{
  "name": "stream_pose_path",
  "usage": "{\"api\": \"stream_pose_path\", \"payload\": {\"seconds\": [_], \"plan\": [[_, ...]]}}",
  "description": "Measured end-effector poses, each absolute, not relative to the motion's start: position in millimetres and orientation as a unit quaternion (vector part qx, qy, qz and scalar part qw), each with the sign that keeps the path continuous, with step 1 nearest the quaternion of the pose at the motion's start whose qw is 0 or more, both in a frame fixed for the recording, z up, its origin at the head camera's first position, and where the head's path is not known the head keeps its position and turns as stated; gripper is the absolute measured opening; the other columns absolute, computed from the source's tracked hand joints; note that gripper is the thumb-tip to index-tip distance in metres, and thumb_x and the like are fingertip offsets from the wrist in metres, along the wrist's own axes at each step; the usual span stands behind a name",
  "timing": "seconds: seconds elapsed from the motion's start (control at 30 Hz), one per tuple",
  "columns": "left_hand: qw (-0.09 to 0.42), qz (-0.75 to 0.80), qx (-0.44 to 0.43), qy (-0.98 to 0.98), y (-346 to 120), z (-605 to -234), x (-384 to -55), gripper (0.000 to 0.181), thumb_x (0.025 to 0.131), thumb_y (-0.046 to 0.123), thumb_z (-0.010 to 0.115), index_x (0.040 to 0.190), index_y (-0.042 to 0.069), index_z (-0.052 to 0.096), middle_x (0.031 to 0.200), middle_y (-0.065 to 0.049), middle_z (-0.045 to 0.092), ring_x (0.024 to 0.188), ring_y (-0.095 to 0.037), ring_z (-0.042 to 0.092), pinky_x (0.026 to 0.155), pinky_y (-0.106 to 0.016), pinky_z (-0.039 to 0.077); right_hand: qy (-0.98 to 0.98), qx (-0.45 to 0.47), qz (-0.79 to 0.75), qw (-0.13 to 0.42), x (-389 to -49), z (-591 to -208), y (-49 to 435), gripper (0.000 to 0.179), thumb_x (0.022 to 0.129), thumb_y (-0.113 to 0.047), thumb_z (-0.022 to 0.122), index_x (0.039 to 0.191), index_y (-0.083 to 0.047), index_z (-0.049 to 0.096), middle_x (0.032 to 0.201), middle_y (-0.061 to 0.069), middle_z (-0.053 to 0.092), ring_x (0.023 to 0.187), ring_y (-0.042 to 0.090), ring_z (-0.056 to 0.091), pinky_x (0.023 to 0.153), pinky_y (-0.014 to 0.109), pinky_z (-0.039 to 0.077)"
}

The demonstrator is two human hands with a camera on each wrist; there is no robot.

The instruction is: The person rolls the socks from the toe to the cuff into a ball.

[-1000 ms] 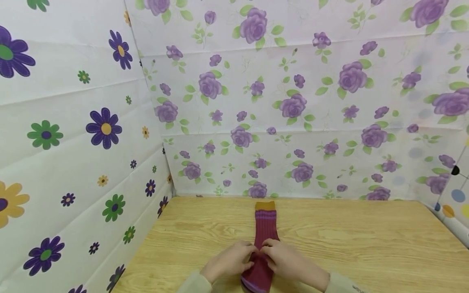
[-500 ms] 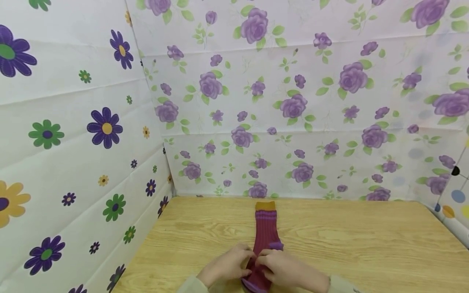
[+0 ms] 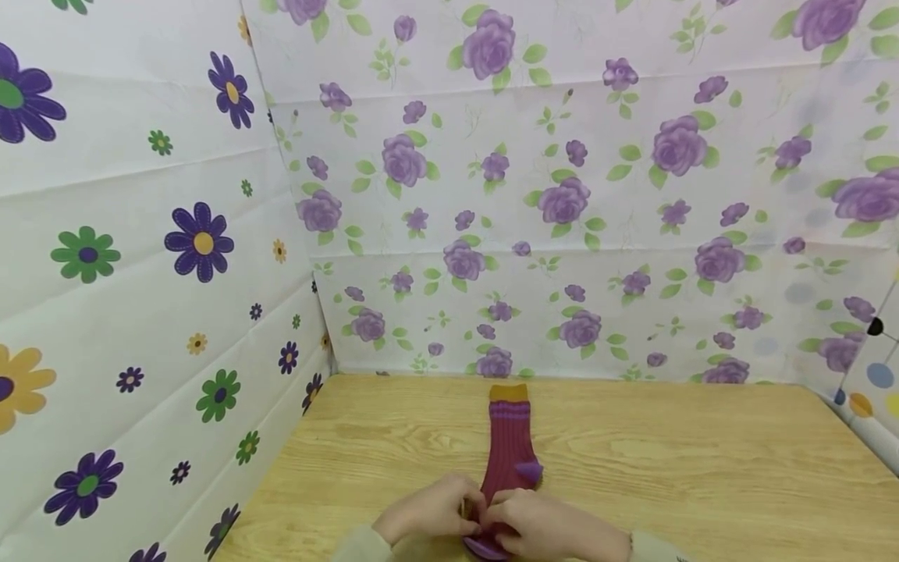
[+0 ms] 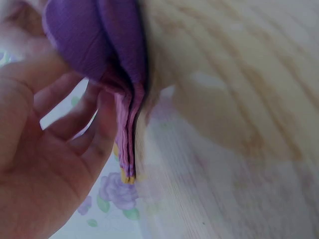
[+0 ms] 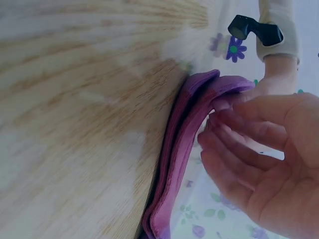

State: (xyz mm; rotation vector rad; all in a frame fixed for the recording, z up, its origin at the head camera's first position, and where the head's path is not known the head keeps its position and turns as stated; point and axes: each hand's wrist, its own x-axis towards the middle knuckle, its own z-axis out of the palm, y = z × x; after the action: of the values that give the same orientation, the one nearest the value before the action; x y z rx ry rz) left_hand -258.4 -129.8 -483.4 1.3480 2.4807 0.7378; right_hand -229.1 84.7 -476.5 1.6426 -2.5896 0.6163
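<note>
Two maroon ribbed socks (image 3: 509, 441) lie stacked on the table, their mustard cuffs pointing away and their purple toes toward the person. The purple heel (image 3: 529, 471) juts out right. The left hand (image 3: 437, 509) touches the upper sock near the toe with bent fingers; whether it pinches the cloth is partly hidden. Close beside it, the right hand (image 3: 546, 524) pinches at the sock's toe end, thumb and forefinger together. In the left wrist view the purple toes (image 4: 92, 40) bulge apart. The right wrist view shows the upper toe (image 5: 234, 84) bent up off the lower sock.
A light wood-grain table (image 3: 688, 460) bears the socks. Behind it hangs a white sheet with purple roses (image 3: 562, 203), and a flowered sheet (image 3: 204, 328) closes the left side. A dotted sheet (image 3: 878, 390) stands at the right edge.
Both hands have slid along the socks toward the toe end, close to the person, and come nearer together. The purple heel, covered a second ago, now shows.
</note>
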Motion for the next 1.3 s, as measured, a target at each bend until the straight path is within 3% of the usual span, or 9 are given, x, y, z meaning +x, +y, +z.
{"api": "stream_pose_path", "payload": {"seconds": [0.17, 0.3, 0.47, 0.57, 0.77, 0.87, 1.07, 1.3], "plan": [[0.185, 0.29, 0.471, 0.812, -135.8, -481.0, -262.1, 0.012, 0.088, 0.003, 0.062, 0.089, 0.007, 0.073, 0.084, 0.0, 0.071, 0.067, 0.011, 0.05, 0.061, -0.012, 0.05, -0.814, 0.544, 0.196, -0.049, -228.2, -473.1, 82.3, 0.013, 0.094, -0.013, 0.06, 0.098, -0.017, 0.071, 0.088, -0.014, 0.063, 0.075, -0.01, 0.045, 0.065, 0.006, 0.04], [0.245, 0.317, 0.448, 0.799, -139.9, -479.2, -262.2, 0.018, 0.087, 0.003, 0.057, 0.093, 0.002, 0.074, 0.09, -0.004, 0.073, 0.07, 0.009, 0.051, 0.064, -0.011, 0.049, -0.807, 0.553, 0.197, -0.062, -228.5, -474.7, 80.8, 0.013, 0.096, -0.014, 0.058, 0.097, -0.018, 0.07, 0.085, -0.015, 0.059, 0.071, -0.01, 0.043, 0.062, 0.006, 0.039], [0.299, 0.318, 0.445, 0.782, -142.3, -476.6, -260.3, 0.018, 0.087, 0.005, 0.065, 0.103, 0.001, 0.071, 0.101, -0.003, 0.072, 0.081, 0.008, 0.058, 0.072, -0.013, 0.051, -0.788, 0.571, 0.216, -0.075, -228.4, -477.1, 79.4, 0.013, 0.096, -0.011, 0.056, 0.094, -0.015, 0.068, 0.081, -0.012, 0.06, 0.069, -0.011, 0.041, 0.06, 0.004, 0.038], [0.291, 0.281, 0.473, 0.782, -139.7, -476.0, -258.7, 0.026, 0.084, 0.012, 0.074, 0.108, 0.003, 0.07, 0.103, -0.002, 0.07, 0.083, 0.008, 0.059, 0.074, -0.013, 0.052, -0.782, 0.573, 0.225, -0.094, -227.4, -477.8, 79.6, 0.014, 0.097, -0.01, 0.054, 0.092, -0.014, 0.066, 0.077, -0.012, 0.058, 0.065, -0.011, 0.039, 0.058, 0.004, 0.036], [0.188, 0.147, 0.53, 0.814, -130.0, -476.9, -255.2, 0.027, 0.076, 0.018, 0.082, 0.1, 0.012, 0.07, 0.091, 0.009, 0.065, 0.074, 0.009, 0.048, 0.067, -0.004, 0.043, -0.786, 0.557, 0.234, -0.126, -223.2, -476.6, 80.6, 0.017, 0.1, -0.013, 0.05, 0.09, -0.015, 0.064, 0.07, -0.015, 0.049, 0.058, -0.013, 0.035, 0.052, 0.005, 0.036], [0.166, 0.116, 0.534, 0.821, -126.3, -478.2, -254.0, 0.027, 0.074, 0.015, 0.083, 0.097, 0.015, 0.069, 0.087, 0.011, 0.064, 0.072, 0.009, 0.046, 0.065, -0.003, 0.039, -0.788, 0.553, 0.237, -0.133, -221.8, -476.7, 79.0, 0.019, 0.102, -0.018, 0.048, 0.091, -0.016, 0.064, 0.07, -0.017, 0.048, 0.058, -0.014, 0.035, 0.052, 0.006, 0.037], [0.166, 0.133, 0.517, 0.829, -123.1, -481.1, -252.1, 0.022, 0.08, 0.02, 0.08, 0.099, 0.015, 0.071, 0.087, 0.012, 0.065, 0.07, 0.01, 0.046, 0.063, -0.004, 0.041, -0.808, 0.545, 0.193, -0.114, -223.0, -481.9, 75.5, 0.022, 0.1, -0.036, 0.051, 0.094, -0.02, 0.065, 0.074, -0.021, 0.052, 0.061, -0.014, 0.038, 0.054, 0.005, 0.038], [0.189, 0.174, 0.484, 0.836, -126.0, -485.8, -253.9, 0.017, 0.083, 0.019, 0.077, 0.098, 0.013, 0.073, 0.085, 0.013, 0.065, 0.071, 0.012, 0.049, 0.064, -0.007, 0.046, -0.826, 0.525, 0.175, -0.106, -222.5, -484.9, 73.2, 0.021, 0.098, -0.041, 0.052, 0.094, -0.023, 0.063, 0.072, -0.022, 0.051, 0.059, -0.012, 0.04, 0.052, 0.007, 0.037]]}}
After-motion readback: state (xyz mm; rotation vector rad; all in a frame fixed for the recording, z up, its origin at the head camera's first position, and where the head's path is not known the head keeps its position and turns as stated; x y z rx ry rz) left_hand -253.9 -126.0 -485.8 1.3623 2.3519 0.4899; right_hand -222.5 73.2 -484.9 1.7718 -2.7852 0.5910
